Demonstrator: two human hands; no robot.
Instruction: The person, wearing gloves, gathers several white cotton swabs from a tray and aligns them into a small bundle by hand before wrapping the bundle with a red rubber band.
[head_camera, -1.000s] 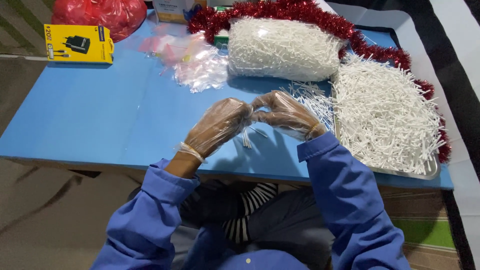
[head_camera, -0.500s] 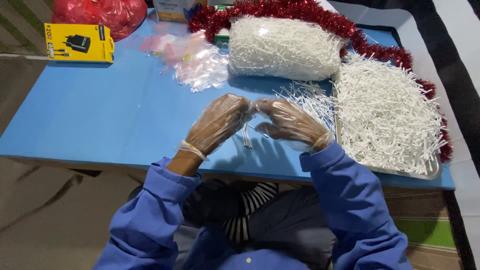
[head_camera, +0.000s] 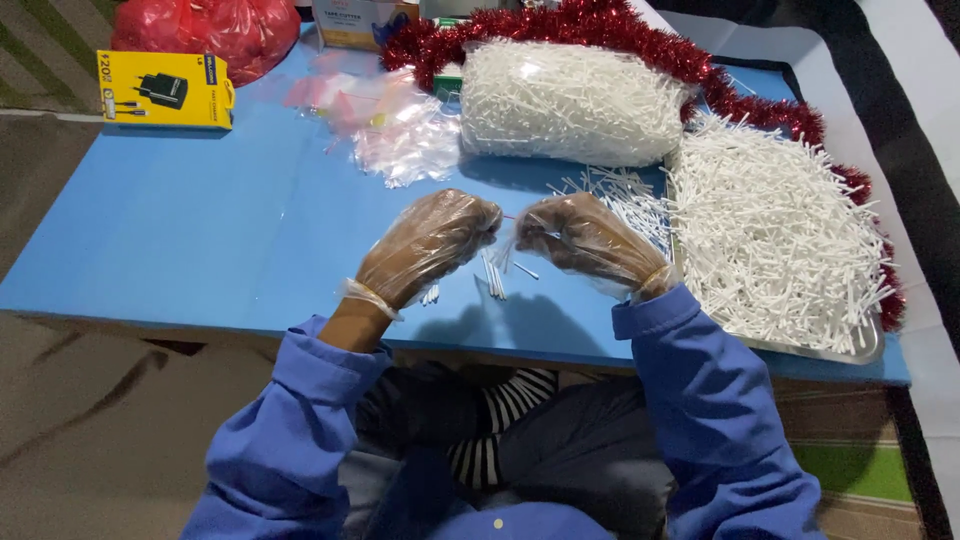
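Observation:
Both my hands wear thin clear plastic gloves and hover over the blue table (head_camera: 200, 230). My left hand (head_camera: 425, 245) and my right hand (head_camera: 585, 240) face each other, fingers curled, and pinch a small clear bag (head_camera: 510, 245) with a thin red strip stretched between them. A small bunch of white sticks (head_camera: 495, 278) hangs in or just below that bag, close to the tabletop. Loose white sticks (head_camera: 620, 190) lie just beyond my right hand.
A metal tray (head_camera: 800, 350) heaped with white sticks stands at the right. Behind it are a large clear bag of sticks (head_camera: 570, 100) and red tinsel (head_camera: 600, 25). A pile of small clear bags (head_camera: 400, 130), a yellow box (head_camera: 165, 90) and a red sack (head_camera: 200, 30) sit at the back left.
My hands, pressed together a second ago, have drawn apart. The small bag is now stretched between them and the bunch of sticks hangs lower.

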